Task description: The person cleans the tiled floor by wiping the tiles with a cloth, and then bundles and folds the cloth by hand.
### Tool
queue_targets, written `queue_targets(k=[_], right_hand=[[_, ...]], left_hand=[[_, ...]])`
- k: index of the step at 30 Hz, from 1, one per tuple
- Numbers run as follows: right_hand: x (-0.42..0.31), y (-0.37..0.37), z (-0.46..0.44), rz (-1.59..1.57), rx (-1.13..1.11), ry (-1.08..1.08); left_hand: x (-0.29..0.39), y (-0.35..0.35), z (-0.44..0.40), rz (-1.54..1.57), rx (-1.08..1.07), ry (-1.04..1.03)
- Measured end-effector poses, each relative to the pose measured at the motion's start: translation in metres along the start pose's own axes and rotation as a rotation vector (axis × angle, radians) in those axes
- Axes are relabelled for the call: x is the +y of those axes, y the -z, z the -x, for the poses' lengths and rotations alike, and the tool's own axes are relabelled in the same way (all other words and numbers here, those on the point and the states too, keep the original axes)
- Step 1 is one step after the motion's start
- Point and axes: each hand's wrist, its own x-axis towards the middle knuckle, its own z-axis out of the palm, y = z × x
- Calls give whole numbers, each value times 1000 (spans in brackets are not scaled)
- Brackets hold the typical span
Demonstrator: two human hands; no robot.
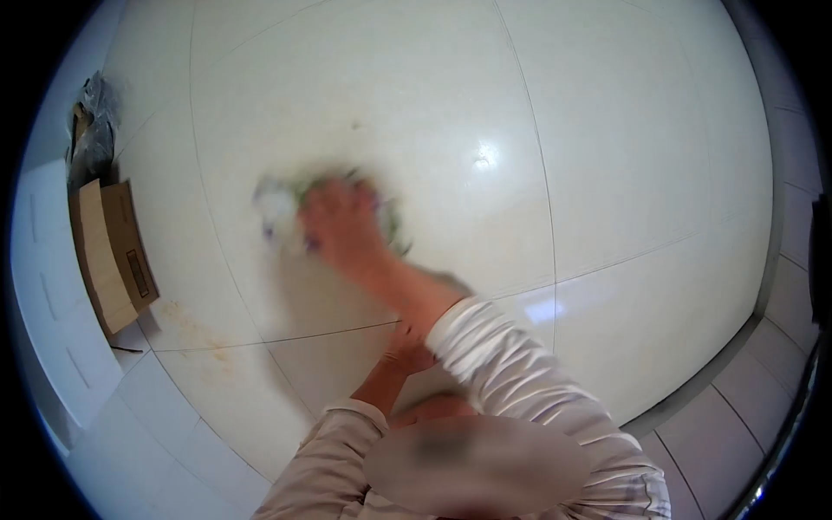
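Observation:
My right hand (342, 217) presses down on a cloth (276, 208), white with green and purple patches, on the pale tiled floor (433, 95). Motion smears both the hand and the cloth, so the fingers' exact grip is hard to make out. The right arm, in a whitish sleeve, reaches up and to the left across the view. My left hand (409, 347) is low, close to the right wrist and partly hidden behind that forearm. Its fingers do not show clearly.
An open cardboard box (117, 251) stands at the left, with grey plastic bags (97, 130) behind it and a white drawer unit (48, 286) beside it. Brownish stains (204, 334) mark the floor near the box. A grey border strip (763, 260) edges the right.

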Motion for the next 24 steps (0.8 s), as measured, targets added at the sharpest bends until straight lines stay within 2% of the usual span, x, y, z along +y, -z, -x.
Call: queue_targets(k=[1, 2, 3, 6, 9, 11, 13, 17, 19, 21, 24], right_hand=[[32, 26, -17, -86, -162, -141], [72, 27, -9, -22, 138, -165], [106, 51, -5, -4, 179, -263], [216, 100, 34, 113, 280, -344], [309, 130, 101, 288, 302, -648], [336, 141, 143, 387, 277, -948], [354, 137, 179, 461, 314, -1020], [342, 130, 192, 537, 285, -966], [339, 133, 189, 570, 229, -1010], [335, 132, 184, 563, 212, -1032], [335, 121, 190, 565, 226, -1019]], left_hand=[[2, 3, 6, -125, -11, -43], [7, 14, -4, -183, 58, -99], [8, 15, -3, -205, 61, -108], [9, 14, -3, -208, 50, -108], [8, 16, 0, -192, 2, -100], [5, 16, 5, -200, -18, -93], [3, 16, 12, -231, -37, -104], [4, 17, 25, -262, -68, -82], [1, 12, 24, -77, -19, -52], [-9, 29, 8, -29, 42, -40], [-57, 76, -64, -195, 352, 162]])
